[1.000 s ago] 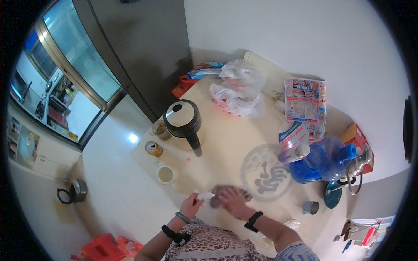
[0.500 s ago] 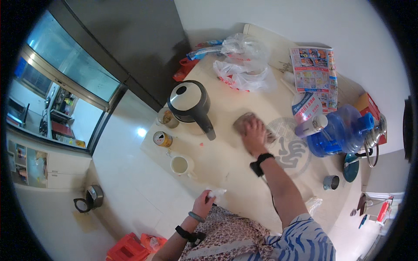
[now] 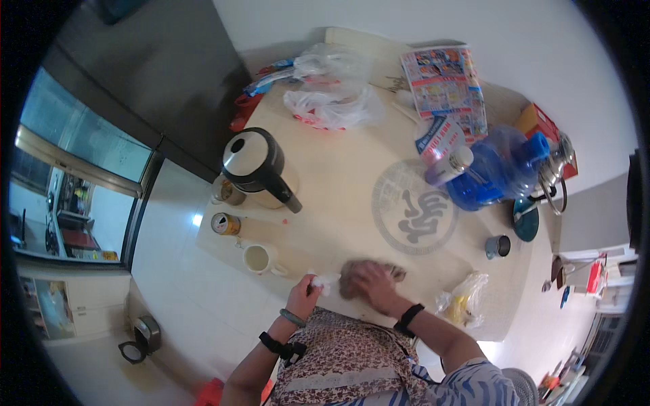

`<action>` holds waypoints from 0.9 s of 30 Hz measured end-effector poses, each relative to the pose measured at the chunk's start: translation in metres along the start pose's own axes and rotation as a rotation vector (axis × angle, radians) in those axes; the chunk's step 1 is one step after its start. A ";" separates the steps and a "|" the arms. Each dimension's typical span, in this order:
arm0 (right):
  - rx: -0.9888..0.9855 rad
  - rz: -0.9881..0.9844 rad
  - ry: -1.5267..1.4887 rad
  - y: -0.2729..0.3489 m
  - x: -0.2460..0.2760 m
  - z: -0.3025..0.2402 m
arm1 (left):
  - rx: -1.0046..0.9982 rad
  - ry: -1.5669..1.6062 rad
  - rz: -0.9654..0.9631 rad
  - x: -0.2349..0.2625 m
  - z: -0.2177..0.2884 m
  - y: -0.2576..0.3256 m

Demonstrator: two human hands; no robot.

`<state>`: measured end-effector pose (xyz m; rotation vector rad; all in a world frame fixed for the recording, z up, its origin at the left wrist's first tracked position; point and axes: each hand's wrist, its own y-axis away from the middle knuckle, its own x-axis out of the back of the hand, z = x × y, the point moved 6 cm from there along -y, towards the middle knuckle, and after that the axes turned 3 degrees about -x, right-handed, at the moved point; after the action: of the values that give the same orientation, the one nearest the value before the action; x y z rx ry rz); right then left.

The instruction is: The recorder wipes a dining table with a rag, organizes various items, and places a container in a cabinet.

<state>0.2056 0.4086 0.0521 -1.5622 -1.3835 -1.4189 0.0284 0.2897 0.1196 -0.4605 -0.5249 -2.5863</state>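
The cream desk [image 3: 332, 183] fills the corner before me, and the work on it has just been drawn inward. A moment ago the right arm reached out toward the round grey emblem [image 3: 415, 206]; now the brown cloth [image 3: 348, 280] is back by the near edge, leaving the desk's middle uncovered. The right hand [image 3: 376, 281] lies spread over the cloth, slightly blurred, so it seems to be moving. Beside it, just left, the left hand [image 3: 305, 294] pinches a crumpled white wad [image 3: 328, 281], fingers narrow. With both close together, I'd judge the effort now centres on that near strip. The small red scrap [image 3: 285, 221], toward the left edge, remains untouched.
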 end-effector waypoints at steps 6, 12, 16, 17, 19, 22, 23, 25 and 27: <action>-0.820 0.390 -0.054 -0.014 0.076 0.185 | -0.046 0.024 -0.001 -0.034 0.008 -0.009; -0.706 0.296 -0.068 0.011 0.056 0.134 | 0.067 0.008 -0.074 -0.063 0.015 -0.029; -0.335 0.162 -0.089 0.063 0.029 0.040 | 0.029 0.008 -0.039 -0.091 0.033 -0.054; -0.272 0.162 -0.140 0.078 0.030 0.027 | -0.080 -0.027 -0.064 -0.100 0.050 -0.064; -0.212 0.171 -0.195 0.093 0.033 0.025 | -0.194 -0.072 -0.094 -0.118 0.079 -0.082; -0.145 0.152 -0.300 0.108 0.035 0.031 | -0.163 -0.057 -0.133 -0.146 0.117 -0.102; -0.176 0.143 -0.289 0.112 0.035 0.037 | -0.154 0.022 -0.139 -0.154 0.125 -0.108; -0.200 0.137 -0.281 0.119 0.040 0.046 | -0.143 0.097 -0.139 -0.156 0.133 -0.116; -0.347 0.174 -0.305 0.128 0.051 0.067 | -0.135 0.154 -0.085 -0.150 0.131 -0.121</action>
<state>0.3407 0.4502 0.1098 -2.1413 -1.1694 -1.4102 0.1242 0.5006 0.1391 -0.2850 -0.3244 -2.7226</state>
